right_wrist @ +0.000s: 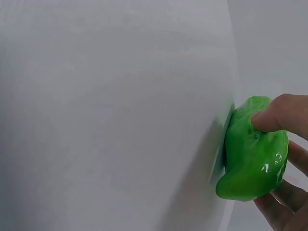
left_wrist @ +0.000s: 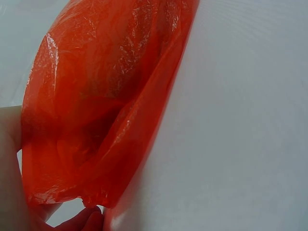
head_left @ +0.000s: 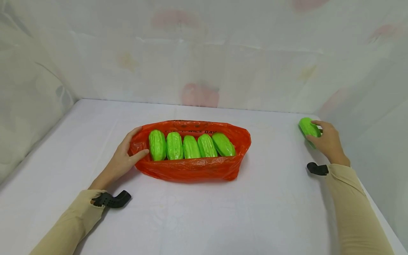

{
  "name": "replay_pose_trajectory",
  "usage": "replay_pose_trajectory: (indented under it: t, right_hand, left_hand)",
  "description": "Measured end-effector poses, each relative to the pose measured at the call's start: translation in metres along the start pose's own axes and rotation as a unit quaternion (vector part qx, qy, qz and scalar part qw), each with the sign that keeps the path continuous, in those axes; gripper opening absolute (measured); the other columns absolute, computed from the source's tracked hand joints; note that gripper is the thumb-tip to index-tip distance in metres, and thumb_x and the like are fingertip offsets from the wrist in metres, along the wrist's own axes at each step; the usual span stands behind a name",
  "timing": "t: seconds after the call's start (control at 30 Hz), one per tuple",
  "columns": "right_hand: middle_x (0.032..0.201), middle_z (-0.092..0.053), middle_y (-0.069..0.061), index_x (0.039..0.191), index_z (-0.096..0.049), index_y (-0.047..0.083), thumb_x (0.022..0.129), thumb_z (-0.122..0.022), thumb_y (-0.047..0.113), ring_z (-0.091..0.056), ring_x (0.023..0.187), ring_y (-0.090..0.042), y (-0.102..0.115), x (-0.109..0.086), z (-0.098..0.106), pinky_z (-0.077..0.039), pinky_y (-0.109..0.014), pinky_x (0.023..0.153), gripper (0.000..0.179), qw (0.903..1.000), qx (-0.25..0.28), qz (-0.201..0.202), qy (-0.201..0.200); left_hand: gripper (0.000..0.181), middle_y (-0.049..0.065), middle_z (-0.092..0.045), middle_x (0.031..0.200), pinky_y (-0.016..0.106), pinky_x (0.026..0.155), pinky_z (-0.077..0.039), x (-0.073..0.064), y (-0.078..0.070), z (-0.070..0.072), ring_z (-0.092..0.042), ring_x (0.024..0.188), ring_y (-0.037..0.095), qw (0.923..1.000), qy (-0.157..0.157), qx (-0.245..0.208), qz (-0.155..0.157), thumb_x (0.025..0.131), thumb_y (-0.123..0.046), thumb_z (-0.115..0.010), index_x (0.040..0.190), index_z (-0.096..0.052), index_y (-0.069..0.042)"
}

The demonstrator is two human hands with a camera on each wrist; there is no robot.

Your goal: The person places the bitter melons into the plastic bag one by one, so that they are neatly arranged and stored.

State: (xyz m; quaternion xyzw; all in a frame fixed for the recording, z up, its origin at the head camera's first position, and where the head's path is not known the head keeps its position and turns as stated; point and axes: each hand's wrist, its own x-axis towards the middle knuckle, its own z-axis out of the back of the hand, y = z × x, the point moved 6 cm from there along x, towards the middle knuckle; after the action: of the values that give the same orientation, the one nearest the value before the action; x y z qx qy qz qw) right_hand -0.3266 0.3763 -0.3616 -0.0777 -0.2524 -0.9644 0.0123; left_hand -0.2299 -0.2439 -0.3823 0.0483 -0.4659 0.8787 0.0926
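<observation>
A red plastic bag (head_left: 191, 170) lies with its mouth open in the middle of the table, several bright green ridged gourds (head_left: 174, 146) lined up in a row inside. My left hand (head_left: 125, 152) holds the bag's left end, thumb at the front rim and fingers at the back. The left wrist view shows crinkled red plastic (left_wrist: 96, 96) against that hand, with fingertips partly hidden. At the table's far right corner, my right hand (head_left: 328, 140) grips another green gourd (head_left: 307, 127). In the right wrist view, thumb and fingers are around the shiny gourd (right_wrist: 250, 154), close to the tabletop.
A white cloth covers the table (head_left: 204, 219). Behind it hangs a pale sheet (head_left: 248, 71) with faint red prints, and more sheeting closes off the left and right sides. The table's right edge runs near my right forearm (head_left: 357, 209).
</observation>
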Motion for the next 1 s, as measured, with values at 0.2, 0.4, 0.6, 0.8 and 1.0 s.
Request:
replay_pose_trajectory:
  t: [0.2,0.4,0.6,0.8,1.0]
  right_hand:
    - [0.14,-0.034,-0.043,0.144,-0.039,-0.011,0.091,-0.061,0.007,-0.041,0.12,-0.057,0.002,0.0,-0.002,-0.039,-0.066,0.094,0.059,0.9999,-0.006,-0.006,0.014]
    - [0.142,-0.032,-0.043,0.145,-0.037,-0.01,0.092,-0.061,0.009,-0.04,0.121,-0.056,0.004,0.001,-0.003,-0.04,-0.067,0.095,0.062,0.9995,-0.011,-0.01,0.027]
    - [0.14,-0.031,-0.045,0.144,-0.037,-0.012,0.09,-0.062,0.01,-0.041,0.118,-0.057,0.006,0.002,-0.003,-0.04,-0.067,0.093,0.063,0.9996,-0.013,0.003,0.026]
    - [0.131,-0.038,-0.044,0.141,-0.039,-0.015,0.091,-0.068,0.017,-0.044,0.114,-0.056,0.009,0.003,-0.007,-0.04,-0.065,0.091,0.066,0.9993,-0.009,0.029,0.022]
    - [0.134,-0.039,-0.044,0.14,-0.042,-0.014,0.093,-0.069,0.032,-0.04,0.115,-0.053,0.008,0.004,-0.013,-0.037,-0.063,0.089,0.071,0.9993,-0.009,0.017,0.031]
  left_hand:
    - [0.077,0.017,-0.04,0.152,0.012,0.089,-0.039,0.0,0.001,0.0,-0.046,0.127,0.03,0.9999,-0.009,0.008,-0.009,0.094,-0.016,-0.065,0.158,-0.023,-0.02]
    - [0.077,0.016,-0.04,0.153,0.026,0.096,-0.041,0.001,0.001,0.0,-0.046,0.128,0.031,0.9998,-0.012,0.013,-0.013,0.093,-0.016,-0.065,0.158,-0.023,-0.02]
    - [0.077,0.016,-0.04,0.153,0.014,0.091,-0.038,0.001,0.002,0.0,-0.046,0.128,0.031,0.9998,-0.012,0.01,-0.015,0.093,-0.016,-0.065,0.158,-0.023,-0.021]
    - [0.077,0.016,-0.04,0.152,0.013,0.091,-0.038,0.001,0.002,0.0,-0.046,0.127,0.03,0.9998,-0.011,0.01,-0.016,0.093,-0.015,-0.065,0.158,-0.024,-0.02]
    - [0.077,0.017,-0.041,0.151,0.012,0.09,-0.039,0.001,0.002,0.0,-0.047,0.126,0.03,0.9998,-0.009,0.011,-0.016,0.094,-0.016,-0.065,0.158,-0.023,-0.019]
